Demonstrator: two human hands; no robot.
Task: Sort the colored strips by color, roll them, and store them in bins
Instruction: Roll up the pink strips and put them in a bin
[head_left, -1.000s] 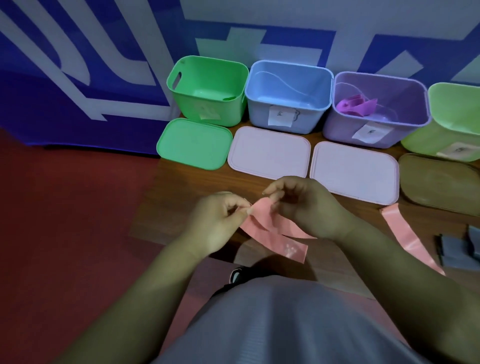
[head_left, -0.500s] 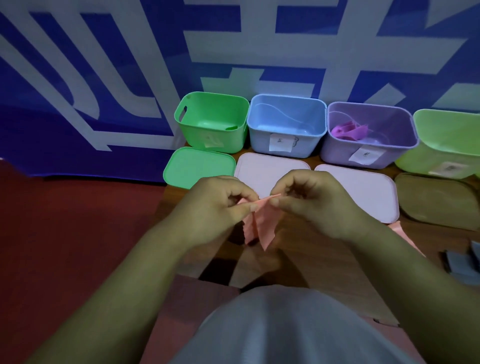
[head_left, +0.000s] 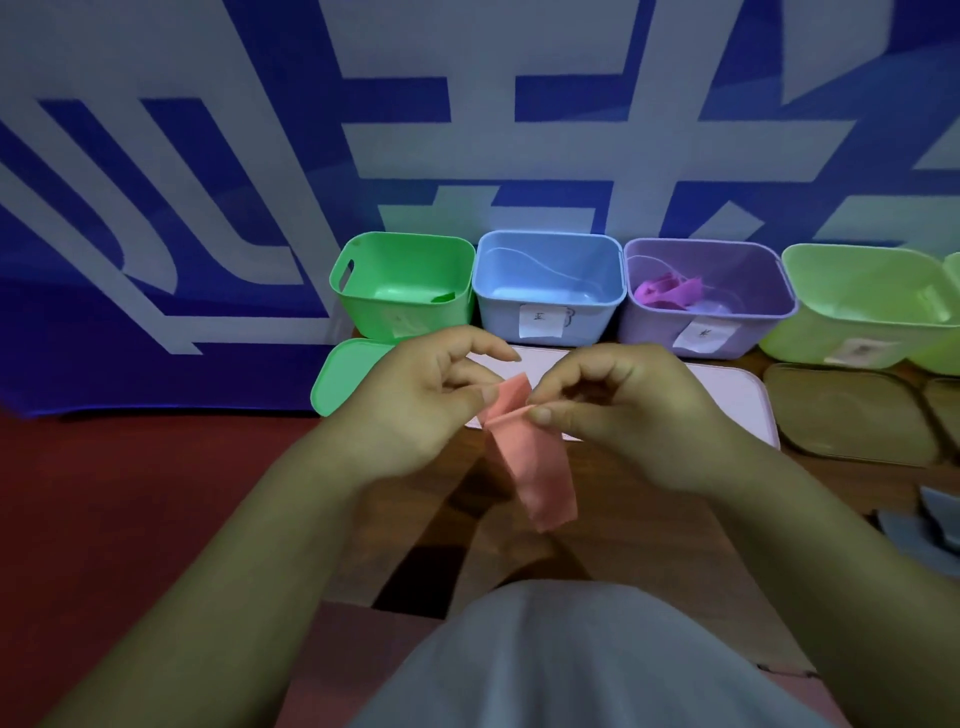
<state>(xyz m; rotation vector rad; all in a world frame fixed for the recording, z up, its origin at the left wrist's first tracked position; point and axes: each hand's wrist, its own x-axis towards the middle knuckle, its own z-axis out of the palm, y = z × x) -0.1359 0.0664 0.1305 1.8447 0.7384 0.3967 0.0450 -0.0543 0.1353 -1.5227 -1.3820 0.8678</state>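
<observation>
A pink strip (head_left: 535, 462) hangs folded between my hands above the wooden table (head_left: 649, 525). My left hand (head_left: 415, 410) pinches its top edge from the left, and my right hand (head_left: 628, 415) pinches the same edge from the right. Four open bins stand in a row at the back: a green bin (head_left: 405, 283), a blue bin (head_left: 550, 286), a purple bin (head_left: 711, 296) with magenta strips (head_left: 667, 290) inside, and a lime bin (head_left: 872, 306).
Lids lie in front of the bins: a green lid (head_left: 345, 376), pale pink lids (head_left: 727, 395) and a brown lid (head_left: 847, 415). Grey strips (head_left: 935, 519) lie at the table's right edge. A blue and white banner hangs behind. Red floor lies to the left.
Both hands have lifted the pink strip off the table and folded it shorter. The view has tilted up, so the bins sit lower in the frame.
</observation>
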